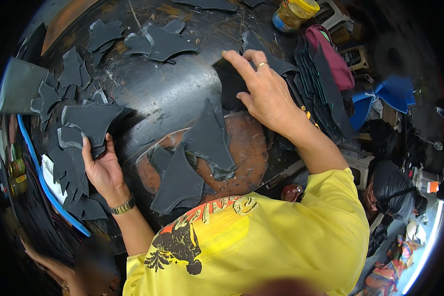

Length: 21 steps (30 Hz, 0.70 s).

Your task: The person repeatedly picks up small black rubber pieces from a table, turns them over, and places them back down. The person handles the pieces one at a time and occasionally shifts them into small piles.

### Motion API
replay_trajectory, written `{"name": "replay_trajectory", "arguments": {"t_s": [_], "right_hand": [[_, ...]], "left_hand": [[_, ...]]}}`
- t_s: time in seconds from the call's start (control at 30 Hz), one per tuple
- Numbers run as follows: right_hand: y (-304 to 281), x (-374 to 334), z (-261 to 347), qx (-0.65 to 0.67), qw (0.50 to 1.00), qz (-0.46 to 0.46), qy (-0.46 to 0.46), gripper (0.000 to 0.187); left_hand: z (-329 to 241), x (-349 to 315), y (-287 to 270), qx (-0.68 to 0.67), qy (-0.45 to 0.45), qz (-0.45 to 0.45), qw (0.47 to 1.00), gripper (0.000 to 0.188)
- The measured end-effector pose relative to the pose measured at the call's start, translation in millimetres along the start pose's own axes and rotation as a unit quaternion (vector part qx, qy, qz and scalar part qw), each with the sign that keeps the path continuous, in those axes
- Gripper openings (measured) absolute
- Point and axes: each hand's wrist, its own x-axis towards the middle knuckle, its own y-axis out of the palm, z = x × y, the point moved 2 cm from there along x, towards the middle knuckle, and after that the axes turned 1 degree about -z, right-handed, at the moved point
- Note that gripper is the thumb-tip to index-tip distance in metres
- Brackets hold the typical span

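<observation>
My left hand (106, 170) grips the lower edge of a dark grey cut sheet piece (92, 121), thumb in front, fingers partly hidden behind it. The piece has curved sides and a pale strip along one edge. My right hand (269, 93) is spread over another dark piece (230, 86), index finger and thumb stretched apart; whether the fingertips touch it I cannot tell. Between my arms, several similar pieces (207, 135) lie overlapping on a reddish-brown curved pad (249, 148), close to my body.
Small stacks of cut pieces (165, 42) lie across the dark worktable (158, 93). A row of dark sheets (320, 89) stands at the right, beside a maroon bag (330, 59). A yellow-lidded jar (293, 15) stands at the far right. Another person's arm (54, 264) shows at lower left.
</observation>
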Motion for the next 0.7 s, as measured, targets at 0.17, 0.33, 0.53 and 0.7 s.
{"name": "replay_trajectory", "arguments": {"t_s": [0.17,0.33,0.53,0.7], "right_hand": [[4.7,-10.9,20.1,-0.093,0.990,0.010,-0.106,0.064],[6.7,-16.7,24.9,-0.069,0.991,0.001,-0.116,0.051],[9.4,-14.8,21.8,-0.058,0.992,0.001,-0.112,0.036],[-7.8,-5.1,-18.5,0.020,0.999,0.030,0.028,0.041]], "left_hand": [[0.9,0.4,-2.0,0.018,0.011,-0.009,1.000,0.025],[0.1,0.7,-3.2,0.018,0.013,-0.013,1.000,0.026],[-1.0,-0.5,-1.9,0.012,0.014,-0.009,1.000,0.025],[-2.0,-1.7,0.3,0.003,0.005,0.002,1.000,0.024]]}}
